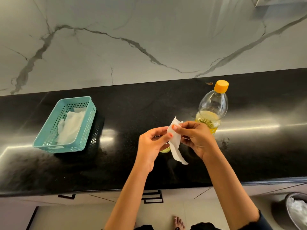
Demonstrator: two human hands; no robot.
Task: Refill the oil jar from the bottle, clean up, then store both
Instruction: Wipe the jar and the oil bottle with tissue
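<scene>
A clear plastic oil bottle (212,110) with an orange cap stands on the black counter, yellow oil filling its lower part. In front of it, both my hands hold a white paper tissue (175,143) above the counter. My left hand (152,145) pinches its left edge and my right hand (197,138) pinches its upper right part; the tissue's tail hangs down. Under my left hand a sliver of yellow oil (165,150) shows, most likely the jar, which is mostly hidden.
A teal perforated basket (49,138) with white tissues inside sits on the counter to the left. The marble wall rises behind the counter (257,155). A metal bin (297,211) with a white liner stands on the floor at the lower right.
</scene>
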